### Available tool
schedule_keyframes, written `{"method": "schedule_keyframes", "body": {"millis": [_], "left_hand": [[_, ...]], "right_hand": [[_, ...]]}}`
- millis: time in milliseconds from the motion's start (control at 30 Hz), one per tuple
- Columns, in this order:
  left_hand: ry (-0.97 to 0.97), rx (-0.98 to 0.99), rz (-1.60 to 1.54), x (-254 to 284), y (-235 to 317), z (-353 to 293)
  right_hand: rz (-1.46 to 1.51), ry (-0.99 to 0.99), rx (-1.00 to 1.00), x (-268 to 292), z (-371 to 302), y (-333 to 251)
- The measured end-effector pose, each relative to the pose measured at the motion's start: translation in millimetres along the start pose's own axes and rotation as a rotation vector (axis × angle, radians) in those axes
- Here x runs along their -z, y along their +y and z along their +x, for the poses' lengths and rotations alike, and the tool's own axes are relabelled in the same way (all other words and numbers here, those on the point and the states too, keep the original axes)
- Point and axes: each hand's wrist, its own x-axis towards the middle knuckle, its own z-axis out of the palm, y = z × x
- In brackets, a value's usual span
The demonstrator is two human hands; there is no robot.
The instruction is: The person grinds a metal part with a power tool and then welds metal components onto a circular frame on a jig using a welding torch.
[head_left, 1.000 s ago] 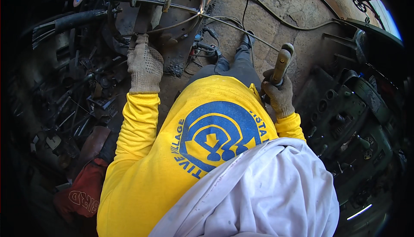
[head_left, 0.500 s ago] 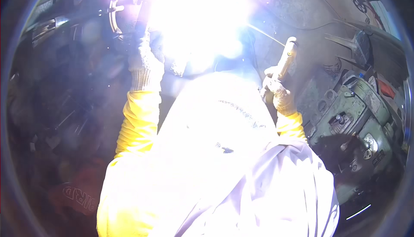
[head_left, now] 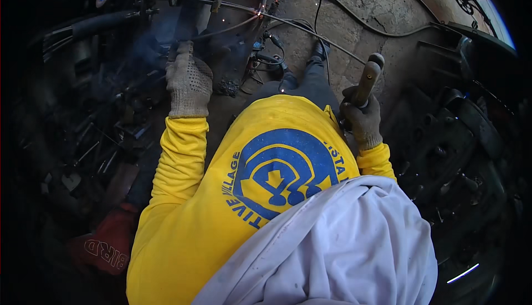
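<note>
Far centre, white glare gone; joint (head_left: 259,13) on curved grey metal-rod frame (head_left: 238,8) glows red, welding apparently paused. Right dark-gloved hand (head_left: 364,117) grips tan-handled electrode holder (head_left: 368,81) with thin straight metal rod (head_left: 327,42); left dotted-gloved hand (head_left: 189,85) beside dark steel plate (head_left: 230,52), grip unclear.

We see dark metal surface (head_left: 238,37) at upper left, partly in haze. Over it, round frame of metal rod (head_left: 235,7), one joint glowing reddish; exact contact too dark for us to tell. To its right, cracked grey-brown floor (head_left: 352,50). On floor we find thick cable (head_left: 367,26) curving rightward, thin black cord (head_left: 321,0), person's dark shoes (head_left: 320,50). At left, metal scraps (head_left: 83,152) in shadow; we cannot tell what carries them.
</note>
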Motion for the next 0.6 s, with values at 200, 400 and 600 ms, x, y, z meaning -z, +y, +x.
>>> {"method": "schedule_keyframes", "body": {"millis": [200, 400, 600], "left_hand": [[0.126, -0.126, -0.074, -30.5, -26.7, -1.0], [0.117, -0.158, 0.069, -19.4, -16.3, -4.6], [-0.013, 0.258, -1.194, -45.6, -24.3, -0.3]], "right_hand": [[-0.003, -0.017, 0.049, 3.0, 2.1, 11.1], [-0.039, -0.007, 0.067, 2.5, 3.2, 11.4], [-0.034, -0.014, 0.071, 2.1, 3.8, 13.7]]}}
